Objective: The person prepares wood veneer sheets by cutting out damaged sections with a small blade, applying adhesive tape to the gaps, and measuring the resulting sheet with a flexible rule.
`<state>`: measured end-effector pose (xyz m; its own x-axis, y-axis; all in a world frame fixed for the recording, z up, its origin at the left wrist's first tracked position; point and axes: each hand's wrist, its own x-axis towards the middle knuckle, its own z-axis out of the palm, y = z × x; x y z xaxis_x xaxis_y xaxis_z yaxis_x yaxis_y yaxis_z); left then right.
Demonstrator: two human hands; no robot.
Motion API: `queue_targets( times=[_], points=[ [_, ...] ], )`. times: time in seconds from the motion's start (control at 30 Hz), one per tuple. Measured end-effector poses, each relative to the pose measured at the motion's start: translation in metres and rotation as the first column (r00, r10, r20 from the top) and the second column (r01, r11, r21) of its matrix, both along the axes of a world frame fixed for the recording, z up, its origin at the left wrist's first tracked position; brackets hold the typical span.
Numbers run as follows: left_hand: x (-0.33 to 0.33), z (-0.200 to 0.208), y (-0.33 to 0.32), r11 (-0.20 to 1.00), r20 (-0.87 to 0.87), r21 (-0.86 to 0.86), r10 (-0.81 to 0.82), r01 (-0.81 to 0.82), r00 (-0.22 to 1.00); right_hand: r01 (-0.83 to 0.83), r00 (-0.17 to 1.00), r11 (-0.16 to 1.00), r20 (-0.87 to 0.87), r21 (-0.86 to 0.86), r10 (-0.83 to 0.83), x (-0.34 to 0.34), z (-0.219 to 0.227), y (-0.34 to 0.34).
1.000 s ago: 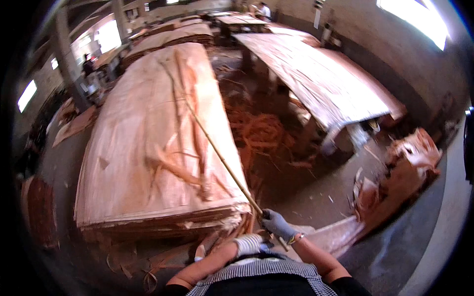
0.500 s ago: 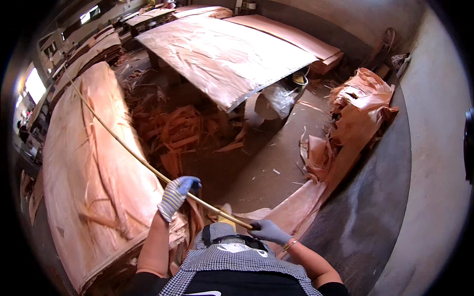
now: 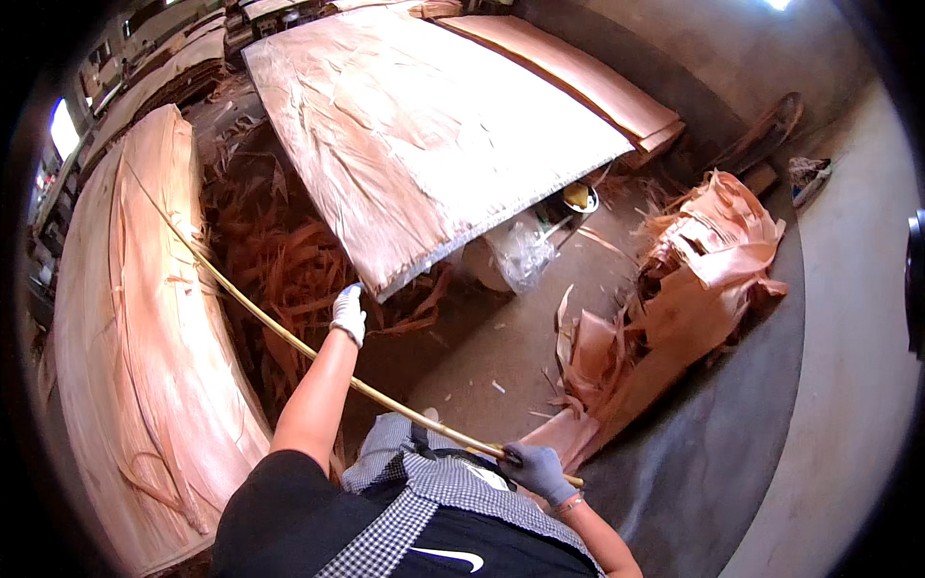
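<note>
A long, thin bamboo pole (image 3: 279, 330) slants from my waist up over the wood-veneer stack (image 3: 87, 318) on the left. My right hand (image 3: 538, 470), in a grey glove, is closed round the pole near its close end, a short stub sticking out past the fist. My left hand (image 3: 349, 315), in a pale glove with blue fingertips, is off the pole and reaches forward, open. It is beside the near left corner of a broad veneer sheet (image 3: 434, 135) on a raised pile. Whether its fingertips touch the sheet's edge is hard to see.
Torn veneer strips (image 3: 279, 260) heap on the floor between the stacks. At right lies a crumpled veneer pile (image 3: 708, 250) by the wall (image 3: 848, 318). A clear plastic bag (image 3: 523, 255) and a small bucket (image 3: 580, 199) sit under the raised sheet's near edge.
My left hand has let go of the pole and stretched forward to the raised sheet's corner. My right hand still grips the pole, now slightly farther from its end. The view has shifted.
</note>
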<state>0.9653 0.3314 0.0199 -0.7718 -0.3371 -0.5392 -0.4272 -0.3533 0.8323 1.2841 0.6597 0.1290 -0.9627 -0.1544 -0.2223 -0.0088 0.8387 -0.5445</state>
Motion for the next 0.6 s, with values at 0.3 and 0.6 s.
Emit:
queue_targets(
  times=[0.3,0.6],
  points=[
    [-0.135,-0.140,0.015,0.907,0.405,-0.369,-0.040,0.203,0.914,-0.128,0.988,0.980,-0.106,-0.152,0.112,-0.134,-0.046,0.122],
    [-0.167,-0.039,0.121,0.452,0.340,-0.795,-0.219,0.404,0.915,-0.142,0.962,0.944,0.183,-0.298,0.202,-0.257,-0.038,0.238]
  ],
)
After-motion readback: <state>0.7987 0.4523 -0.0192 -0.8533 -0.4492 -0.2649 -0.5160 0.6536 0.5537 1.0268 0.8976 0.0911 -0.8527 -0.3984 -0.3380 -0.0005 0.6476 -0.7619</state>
